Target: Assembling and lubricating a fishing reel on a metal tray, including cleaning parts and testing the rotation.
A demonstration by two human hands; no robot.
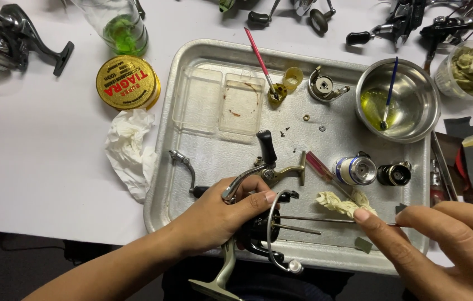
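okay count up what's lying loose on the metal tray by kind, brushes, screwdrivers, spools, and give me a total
On the dimpled aluminium tray, leaving out the reel body in the left hand and the thin rod in the right hand:
Brushes: 2, pink-handled, blue-handled
Screwdrivers: 1, red-handled
Spools: 2, silver-and-blue, black
Total: 5

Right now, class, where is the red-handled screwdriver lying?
In the head view, the red-handled screwdriver lies on the metal tray, right of centre, between the reel handle and the blue-banded spool, just above the crumpled tissue.
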